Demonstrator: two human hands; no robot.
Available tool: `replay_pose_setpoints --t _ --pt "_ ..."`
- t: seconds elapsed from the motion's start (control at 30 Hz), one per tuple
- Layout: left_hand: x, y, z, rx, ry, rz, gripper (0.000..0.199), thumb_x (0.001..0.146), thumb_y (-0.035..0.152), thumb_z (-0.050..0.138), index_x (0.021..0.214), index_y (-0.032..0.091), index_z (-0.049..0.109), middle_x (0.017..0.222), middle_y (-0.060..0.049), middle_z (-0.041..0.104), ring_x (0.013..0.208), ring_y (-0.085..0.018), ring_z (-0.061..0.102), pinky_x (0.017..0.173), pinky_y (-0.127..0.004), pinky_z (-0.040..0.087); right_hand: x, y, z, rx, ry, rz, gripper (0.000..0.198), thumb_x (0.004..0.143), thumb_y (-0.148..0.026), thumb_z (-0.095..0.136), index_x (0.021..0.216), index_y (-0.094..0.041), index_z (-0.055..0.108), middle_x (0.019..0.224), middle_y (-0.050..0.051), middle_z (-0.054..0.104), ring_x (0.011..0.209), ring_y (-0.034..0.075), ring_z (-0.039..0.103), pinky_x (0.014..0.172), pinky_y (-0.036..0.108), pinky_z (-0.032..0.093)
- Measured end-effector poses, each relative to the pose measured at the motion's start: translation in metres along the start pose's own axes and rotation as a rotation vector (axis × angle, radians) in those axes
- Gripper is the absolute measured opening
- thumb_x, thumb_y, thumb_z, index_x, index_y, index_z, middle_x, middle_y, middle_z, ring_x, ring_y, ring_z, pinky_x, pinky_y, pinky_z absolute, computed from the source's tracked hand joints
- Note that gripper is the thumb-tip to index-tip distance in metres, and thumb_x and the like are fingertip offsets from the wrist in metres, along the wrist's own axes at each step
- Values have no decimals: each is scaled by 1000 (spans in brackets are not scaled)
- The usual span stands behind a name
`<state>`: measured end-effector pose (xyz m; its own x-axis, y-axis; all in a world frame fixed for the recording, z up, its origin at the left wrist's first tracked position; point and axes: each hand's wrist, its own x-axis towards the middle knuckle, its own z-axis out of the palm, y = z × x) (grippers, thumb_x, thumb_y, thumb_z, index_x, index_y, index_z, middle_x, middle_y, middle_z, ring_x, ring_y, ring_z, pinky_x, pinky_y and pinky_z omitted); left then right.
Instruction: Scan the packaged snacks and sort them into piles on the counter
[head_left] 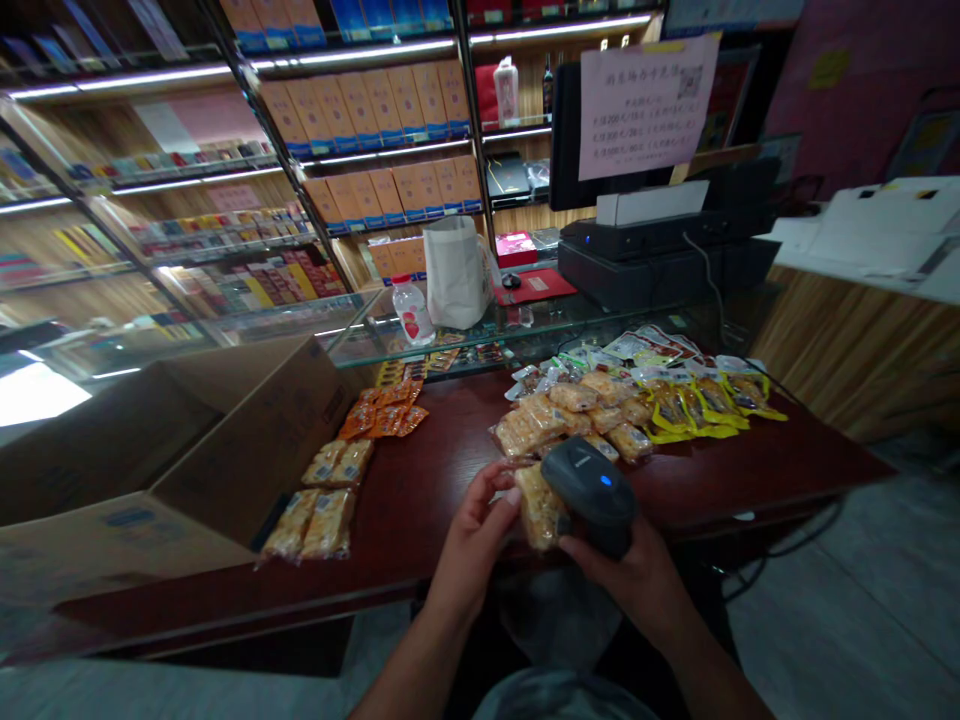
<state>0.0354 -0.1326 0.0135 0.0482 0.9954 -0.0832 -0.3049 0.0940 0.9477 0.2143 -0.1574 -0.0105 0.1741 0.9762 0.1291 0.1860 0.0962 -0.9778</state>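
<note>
My right hand (637, 560) is wrapped round a dark barcode scanner (589, 485) with a blue light on top. Under the scanner's head is a clear-wrapped, pale yellow snack pack (538, 510), which my left hand (484, 505) pinches at its upper left corner. The scanner covers part of the pack's right side. Just beyond my hands lies a pile of similar snack packs (532, 422) on the dark red table (442, 480). More of these packs (319, 520) lie in a small group at the left, with orange sachets (386, 408) behind them.
An open cardboard box (225, 440) stands at the left. Yellow-edged packets (697, 400) lie at the right of the pile. Behind the table, a glass counter (375, 335) carries a bottle (412, 312), a white bag (454, 275) and a cash register (660, 255). A cable (802, 545) hangs at the right.
</note>
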Motion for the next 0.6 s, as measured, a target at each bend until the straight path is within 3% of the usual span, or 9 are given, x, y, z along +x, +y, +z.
replay_pose_setpoints --t 0.07,0.17,0.3,0.4,0.5,0.6 --pt "6 5 -6 64 -23 23 42 77 47 80 109 22 67 101 -4 68 87 -18 68 74 -29 58 0 0 -3 54 -50 -2 42 69 -44 81 101 -18 72 99 9 81 95 31 75 89 42 59" --pt "10 15 -13 156 -46 46 46 74 50 81 106 20 67 91 -4 70 73 -16 66 61 -25 57 0 -1 -5 113 -103 17 39 68 -41 83 99 -18 73 92 6 82 88 30 75 85 41 60" --pt "9 25 -17 237 -68 59 35 73 46 82 87 16 72 79 -4 72 68 -15 64 60 -24 56 0 -3 -5 113 -95 21 36 66 -41 84 93 -19 74 84 6 81 82 30 75 77 40 61" --pt "9 24 -17 237 -30 83 29 72 41 83 76 16 70 69 -3 70 63 -13 63 54 -20 52 1 -4 -5 97 -94 76 35 66 -43 84 90 -20 73 65 2 75 73 29 74 65 37 60" --pt "7 21 -17 219 -33 79 32 72 39 83 94 18 74 72 -2 70 61 -14 63 49 -21 51 1 -4 -4 73 -109 84 33 68 -44 82 89 -21 73 56 0 70 61 26 71 55 34 57" --pt "5 21 -14 236 -67 61 44 72 39 83 111 20 75 82 -3 73 60 -14 64 50 -23 54 1 -3 -3 91 -116 86 36 68 -44 82 94 -20 73 63 2 74 63 26 71 55 33 56"
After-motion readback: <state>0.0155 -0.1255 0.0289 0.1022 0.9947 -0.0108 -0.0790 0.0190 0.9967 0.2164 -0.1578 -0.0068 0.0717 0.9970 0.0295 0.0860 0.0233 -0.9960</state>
